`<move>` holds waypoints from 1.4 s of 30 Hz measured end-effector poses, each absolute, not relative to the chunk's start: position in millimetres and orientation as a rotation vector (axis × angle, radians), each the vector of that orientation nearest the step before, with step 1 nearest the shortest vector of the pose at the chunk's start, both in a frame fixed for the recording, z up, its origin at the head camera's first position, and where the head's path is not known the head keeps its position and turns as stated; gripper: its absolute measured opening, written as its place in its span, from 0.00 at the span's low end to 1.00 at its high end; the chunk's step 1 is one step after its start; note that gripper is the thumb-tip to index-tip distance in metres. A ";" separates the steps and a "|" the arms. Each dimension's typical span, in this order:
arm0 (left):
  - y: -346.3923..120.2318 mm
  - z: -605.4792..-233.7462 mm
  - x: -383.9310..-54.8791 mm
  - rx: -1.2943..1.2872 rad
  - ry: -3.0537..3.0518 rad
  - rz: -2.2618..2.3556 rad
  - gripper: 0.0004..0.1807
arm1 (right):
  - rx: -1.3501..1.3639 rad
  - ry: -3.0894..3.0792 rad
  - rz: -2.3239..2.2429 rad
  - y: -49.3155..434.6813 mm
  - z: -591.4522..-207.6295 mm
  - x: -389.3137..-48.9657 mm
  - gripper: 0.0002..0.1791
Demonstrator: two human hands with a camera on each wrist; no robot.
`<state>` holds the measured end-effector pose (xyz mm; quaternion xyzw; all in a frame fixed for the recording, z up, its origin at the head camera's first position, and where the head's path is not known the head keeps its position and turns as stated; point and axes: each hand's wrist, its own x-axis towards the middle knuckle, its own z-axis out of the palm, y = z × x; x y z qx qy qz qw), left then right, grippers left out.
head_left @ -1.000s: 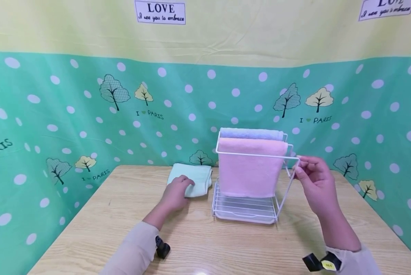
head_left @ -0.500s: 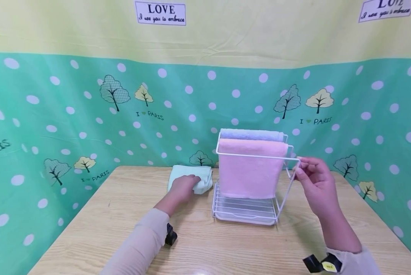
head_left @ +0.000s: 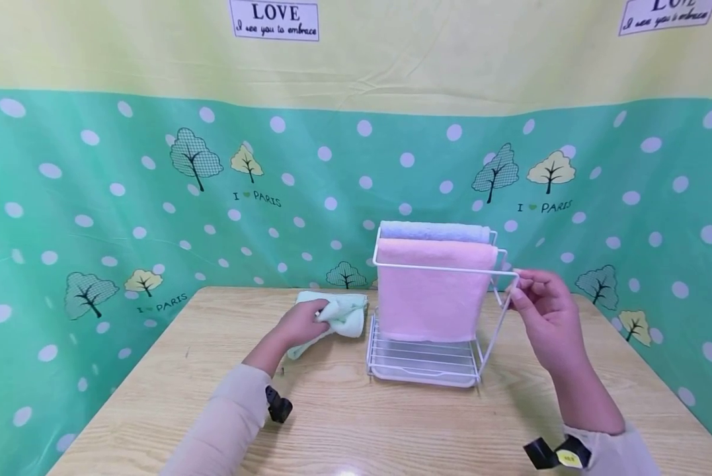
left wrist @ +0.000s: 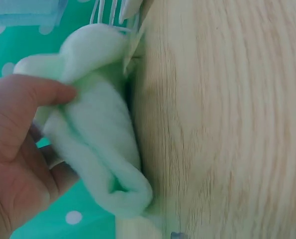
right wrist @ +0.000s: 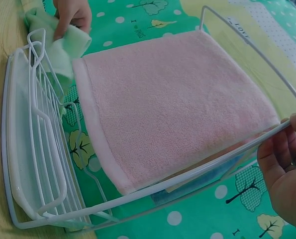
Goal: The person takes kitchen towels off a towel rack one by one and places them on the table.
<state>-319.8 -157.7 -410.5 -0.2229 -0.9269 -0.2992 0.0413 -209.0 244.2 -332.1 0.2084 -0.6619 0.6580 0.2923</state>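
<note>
My left hand (head_left: 301,322) pinches a pale green towel (head_left: 346,316), bunching it up between thumb and fingers; its folded layers show close in the left wrist view, just over the tabletop. To its right stands a white wire rack (head_left: 372,357) with a tray in its base. A pink towel (head_left: 435,291) hangs over the rack's front bar, and a blue towel (head_left: 433,231) hangs on the bar behind it. My right hand (head_left: 549,317) holds the upper right corner of the rack's wire frame between thumb and fingers, as the right wrist view also shows.
The rack and the green towel are on a light wooden table (head_left: 391,436). Behind it and at both sides hangs a green and yellow printed curtain (head_left: 332,165), close to the table's back edge.
The green towel lay flat and folded under my left hand; now it is gripped, crumpled and partly lifted, its near corner drawn left and toward me. My right hand stays on the rack.
</note>
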 end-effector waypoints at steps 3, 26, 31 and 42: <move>-156.1 -409.2 -316.3 -0.738 -2.890 -0.897 0.06 | 0.588 -1.744 1.762 244.1 -332.3 -209.1 0.14; -143.5 -405.6 -286.9 -0.914 -2.973 -0.787 0.17 | 0.524 -1.781 1.748 244.1 -332.1 -208.5 0.13; -154.8 -387.3 -283.2 -0.965 -2.805 -0.979 0.15 | 0.530 -1.774 1.746 242.7 -332.6 -208.6 0.13; -147.7 -326.6 -278.8 -0.930 -2.556 -1.209 0.16 | 0.481 -1.827 1.698 242.5 -332.1 -206.3 0.14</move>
